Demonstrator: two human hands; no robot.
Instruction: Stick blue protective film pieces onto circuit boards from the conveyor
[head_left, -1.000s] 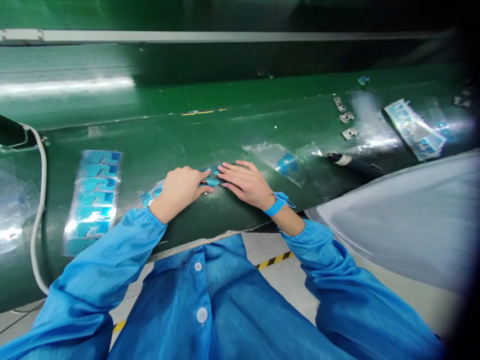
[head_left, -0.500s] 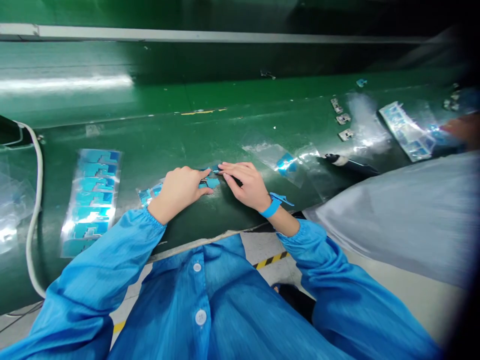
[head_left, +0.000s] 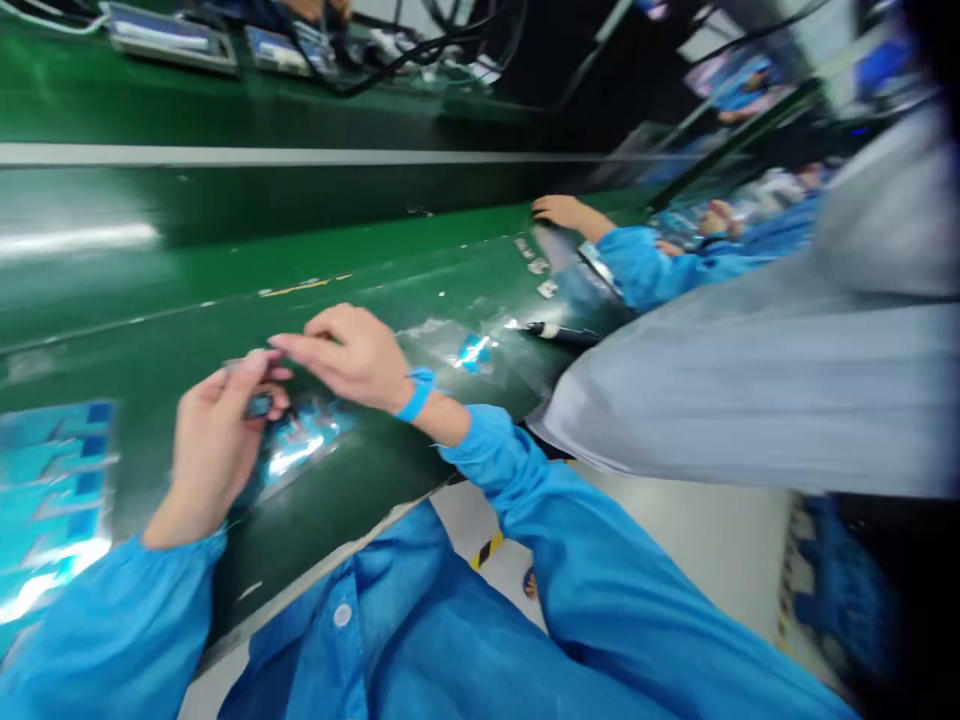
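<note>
the left hand (head_left: pixel 214 450) is closed in a pinch on a small dark part (head_left: pixel 259 405) above the green conveyor belt (head_left: pixel 375 290), while the right hand (head_left: pixel 346 360) is open beside it, holding nothing visible. a loose pinch could drop the part onto the belt, where it could slip among the clear film (head_left: pixel 300 450). unlike the earlier frame, both hands are now lifted off the belt.

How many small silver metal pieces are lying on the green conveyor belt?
3: top piece, middle piece, lowest piece, in a row on the green conveyor belt. More may be hidden.
</note>
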